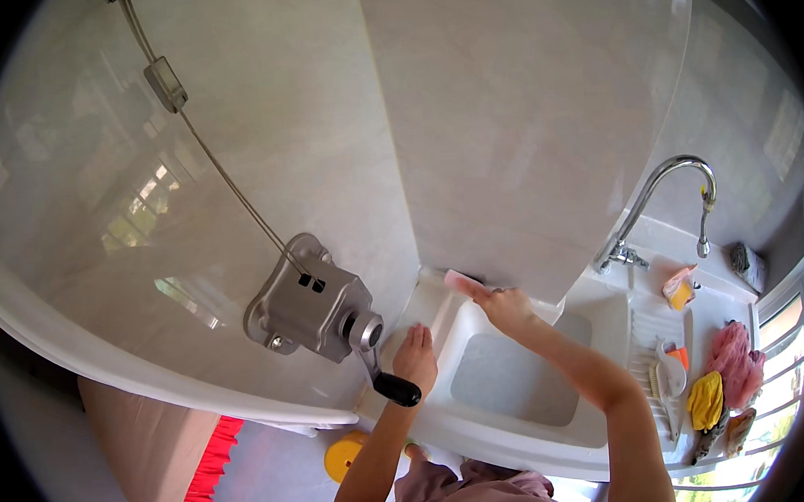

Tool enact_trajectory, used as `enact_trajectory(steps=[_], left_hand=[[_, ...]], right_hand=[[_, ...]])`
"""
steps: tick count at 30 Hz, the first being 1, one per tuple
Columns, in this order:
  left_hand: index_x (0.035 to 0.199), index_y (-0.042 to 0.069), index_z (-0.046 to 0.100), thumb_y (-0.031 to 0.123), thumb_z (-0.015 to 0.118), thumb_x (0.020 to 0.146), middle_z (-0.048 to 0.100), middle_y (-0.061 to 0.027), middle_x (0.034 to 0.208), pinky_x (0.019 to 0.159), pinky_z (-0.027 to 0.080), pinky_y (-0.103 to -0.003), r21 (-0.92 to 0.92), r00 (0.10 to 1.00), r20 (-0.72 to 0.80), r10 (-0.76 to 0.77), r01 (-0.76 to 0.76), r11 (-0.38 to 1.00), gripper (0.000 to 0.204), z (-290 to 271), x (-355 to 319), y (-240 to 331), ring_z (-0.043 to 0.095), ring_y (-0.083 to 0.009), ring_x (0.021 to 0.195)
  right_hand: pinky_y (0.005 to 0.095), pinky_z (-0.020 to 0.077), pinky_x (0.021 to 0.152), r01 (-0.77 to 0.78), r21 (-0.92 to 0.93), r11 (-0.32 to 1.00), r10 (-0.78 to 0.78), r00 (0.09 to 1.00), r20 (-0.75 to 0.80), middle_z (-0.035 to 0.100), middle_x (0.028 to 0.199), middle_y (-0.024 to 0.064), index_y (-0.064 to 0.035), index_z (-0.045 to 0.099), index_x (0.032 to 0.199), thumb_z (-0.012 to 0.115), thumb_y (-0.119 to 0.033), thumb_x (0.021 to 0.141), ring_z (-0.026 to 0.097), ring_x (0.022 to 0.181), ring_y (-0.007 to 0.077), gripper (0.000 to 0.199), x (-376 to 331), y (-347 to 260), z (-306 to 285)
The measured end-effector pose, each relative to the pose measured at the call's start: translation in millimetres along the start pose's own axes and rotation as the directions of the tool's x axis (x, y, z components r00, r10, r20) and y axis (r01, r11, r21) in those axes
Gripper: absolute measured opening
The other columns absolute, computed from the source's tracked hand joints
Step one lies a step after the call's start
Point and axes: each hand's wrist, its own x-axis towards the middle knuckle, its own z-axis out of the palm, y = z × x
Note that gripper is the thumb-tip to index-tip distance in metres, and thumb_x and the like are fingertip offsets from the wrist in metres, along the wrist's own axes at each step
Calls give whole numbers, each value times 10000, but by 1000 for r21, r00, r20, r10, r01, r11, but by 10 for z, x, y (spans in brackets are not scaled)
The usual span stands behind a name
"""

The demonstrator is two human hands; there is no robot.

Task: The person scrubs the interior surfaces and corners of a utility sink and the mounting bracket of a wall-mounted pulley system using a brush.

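Pink sponge (462,284) pressed by right hand (507,306); left hand (416,356) flat on sink rim (443,317).

Head view: worn on the person's head, looking steeply down over both forearms.
Faces: white rectangular sink basin (520,373) and pale glossy wall.
Nearness: close, at arm's reach.
Views: only one.

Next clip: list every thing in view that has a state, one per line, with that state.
Left hand: flat on the sink rim, holding nothing.
Right hand: pressing a pink sponge against the wall base.
Sink: basin holds no dishes; water cannot be told.
Faucet: no water running.
Hand-crank device: mounted on the wall, black handle hanging down.
Yellow cloth: crumpled on the drainboard.
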Motion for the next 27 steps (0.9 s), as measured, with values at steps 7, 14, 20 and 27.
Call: enact_trajectory(steps=[7,14,20,27], left_hand=[[1250,-35,460,29,564,760,483,-186,1297,1008,399,-391,-121,999,-19,28,-30,992,504,-13,-28,7,456,-330,1220],[1254,-21,467,20,488,819,498,-228,1265,1012,360,-442,-431,992,-19,-126,105,896,437,23,60,-12,436,-374,1217],[1272,-15,457,10,445,846,578,-191,1155,943,415,-388,-608,988,119,-97,149,780,427,31,155,56,550,-335,1074],[1303,103,365,118,446,891,588,-79,831,624,542,-361,-774,729,629,-270,557,-300,420,-270,75,247,608,-192,627]], right_hand=[[371,501,454,-280,453,846,264,959,99,659,730,110,-261,251,1461,537,-243,874,622,510,233,653,433,-599,106],[471,518,599,-548,532,646,370,834,410,654,763,178,-267,336,1398,446,-295,946,655,694,366,466,427,-862,69],[463,503,649,-446,647,618,91,859,504,643,898,229,-256,313,1400,401,-303,963,636,793,392,448,413,-714,72],[512,441,843,-655,745,128,333,736,590,611,987,307,-82,238,1401,310,-292,973,591,914,474,483,471,-1304,304]])
